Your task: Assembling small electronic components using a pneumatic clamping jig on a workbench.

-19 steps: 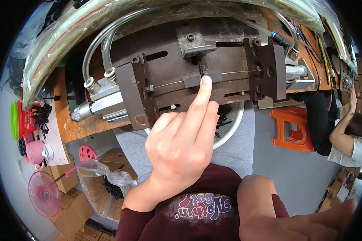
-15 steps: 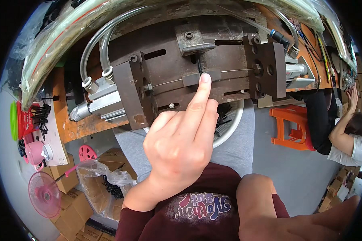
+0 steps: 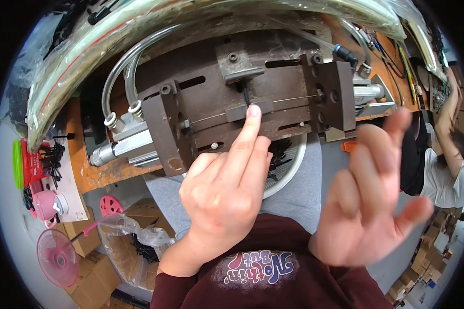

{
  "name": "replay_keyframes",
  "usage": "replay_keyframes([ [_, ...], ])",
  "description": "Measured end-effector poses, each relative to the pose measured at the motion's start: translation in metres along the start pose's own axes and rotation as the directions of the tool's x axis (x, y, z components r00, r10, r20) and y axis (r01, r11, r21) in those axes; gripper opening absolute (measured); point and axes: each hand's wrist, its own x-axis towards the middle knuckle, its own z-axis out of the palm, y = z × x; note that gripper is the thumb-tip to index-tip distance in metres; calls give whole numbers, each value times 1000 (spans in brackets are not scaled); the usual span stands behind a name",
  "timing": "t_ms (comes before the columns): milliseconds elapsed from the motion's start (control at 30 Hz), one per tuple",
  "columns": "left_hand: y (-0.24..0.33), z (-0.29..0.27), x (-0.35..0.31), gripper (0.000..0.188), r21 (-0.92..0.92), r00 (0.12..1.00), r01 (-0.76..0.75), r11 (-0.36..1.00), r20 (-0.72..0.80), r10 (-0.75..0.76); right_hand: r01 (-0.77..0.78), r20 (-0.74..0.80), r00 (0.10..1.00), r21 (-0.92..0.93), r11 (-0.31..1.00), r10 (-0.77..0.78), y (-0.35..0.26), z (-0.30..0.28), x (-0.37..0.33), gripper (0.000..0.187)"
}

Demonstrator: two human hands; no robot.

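Note:
My left hand (image 3: 221, 190) reaches over the brown metal fixture (image 3: 201, 103). Its index finger is stretched out, with the tip on the small dark block (image 3: 235, 113) at the centre, at the lower end of a thin black rod (image 3: 246, 93). The middle finger is half bent beside it, the others are curled and the thumb is hidden. Above the rod sits a steel bracket (image 3: 238, 64) with a bolt. My right hand (image 3: 368, 201) is raised to the right of my lap, slightly blurred, its fingers apart and nothing visible in it.
Air cylinders (image 3: 134, 144) with clear hoses (image 3: 119, 69) flank the fixture on the wooden bench (image 3: 90, 177). A white basket (image 3: 297, 165) of black parts rests between my legs. At the left stand a pink fan (image 3: 58, 256) and cardboard boxes (image 3: 95, 273). Another person (image 3: 443, 180) sits at the far right.
My right hand has swung up from the lower right into view beside the fixture. The left fingertip stays at the block, while the whole view has shifted slightly.

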Motion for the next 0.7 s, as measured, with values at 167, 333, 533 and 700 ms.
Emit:
replay_keyframes([
  [167,1,0,3,24,-26,1000,22,999,12,-22,-109,-164,981,-6,994,106,4,-12,15,73],
  [333,3,0,5,26,-15,1000,23,1000,17,-23,-119,-186,975,5,993,118,6,-13,15,81],
  [533,3,-2,4,26,-19,1000,13,1000,9,-13,-163,-202,968,-40,986,151,5,-12,13,89],
  [700,3,-3,5,25,-10,1000,-16,1000,4,16,-110,-166,983,-225,968,73,1,-8,14,94],
])
